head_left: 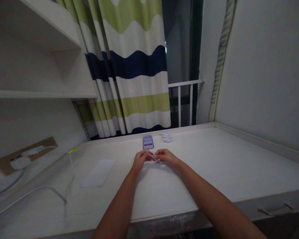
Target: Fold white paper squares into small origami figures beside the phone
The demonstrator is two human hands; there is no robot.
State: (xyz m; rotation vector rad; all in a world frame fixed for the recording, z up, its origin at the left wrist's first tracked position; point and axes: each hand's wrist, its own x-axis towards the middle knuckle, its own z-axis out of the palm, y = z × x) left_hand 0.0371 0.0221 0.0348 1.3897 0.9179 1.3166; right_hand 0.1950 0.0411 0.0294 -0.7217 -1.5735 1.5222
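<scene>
The left hand [140, 160] and right hand [165, 157] pinch a thin white strip [154, 158] between their fingertips, above the middle of the bench [214, 159]. It looks light and easily bent, so its ends suit holding. A smartphone [148, 142] lies at 12 o'clock, small white packets [166, 137] at 1 o'clock.

The desk [204, 172] is matt laminate, the curtain [139, 69] cloth, the phone [148, 142] glossy glass, and the strip [154, 158] apparently smooth paper.
</scene>
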